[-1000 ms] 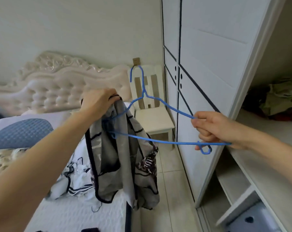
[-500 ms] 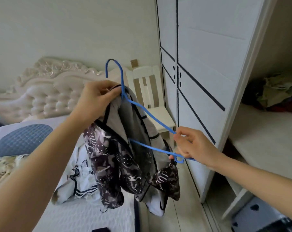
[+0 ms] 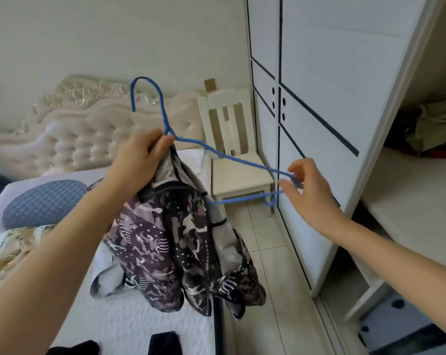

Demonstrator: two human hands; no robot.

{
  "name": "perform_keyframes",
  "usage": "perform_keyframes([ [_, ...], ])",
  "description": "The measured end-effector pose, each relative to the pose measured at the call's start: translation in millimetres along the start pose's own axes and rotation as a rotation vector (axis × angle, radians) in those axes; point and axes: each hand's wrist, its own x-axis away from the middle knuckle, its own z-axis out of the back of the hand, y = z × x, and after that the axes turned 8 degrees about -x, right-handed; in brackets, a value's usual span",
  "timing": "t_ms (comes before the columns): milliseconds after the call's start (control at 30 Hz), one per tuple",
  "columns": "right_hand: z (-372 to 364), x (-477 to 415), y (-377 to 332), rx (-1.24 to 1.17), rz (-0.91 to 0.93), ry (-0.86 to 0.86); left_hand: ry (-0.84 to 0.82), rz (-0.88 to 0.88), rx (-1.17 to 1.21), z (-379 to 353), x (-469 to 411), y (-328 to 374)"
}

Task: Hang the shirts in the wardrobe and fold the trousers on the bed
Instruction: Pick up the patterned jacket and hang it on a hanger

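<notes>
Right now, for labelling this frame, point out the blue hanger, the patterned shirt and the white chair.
blue hanger (image 3: 232, 157): head view, upper sloping arm.
patterned shirt (image 3: 163, 247): head view, dark printed front.
white chair (image 3: 242, 181): head view, seat.

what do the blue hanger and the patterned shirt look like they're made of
Blue hanger: probably thin wire under a blue coating or wrap. The rod is very slim, bent in tight curves, and its surface looks slightly rough. Patterned shirt: thin, soft, matte fabric, possibly synthetic. It hangs limp in loose folds, and its inside face is paler.
</notes>
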Motion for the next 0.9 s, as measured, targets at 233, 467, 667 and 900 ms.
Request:
perform_keyframes([
  [233,-34,14,27,0.217,-0.008,-0.128,0.094,0.019,-0.043,6,-1,-8],
  [467,-101,34,27,0.236,-0.198,-0.563,0.096,-0.022,0.051,4,5,19],
  [667,-137,43,34,0.284,-0.309,-0.674,0.096,-0.068,0.127,11,10,37],
  [900,-131,27,60,0.406,-0.316,-0.479,0.157,-0.091,0.092,27,14,24],
])
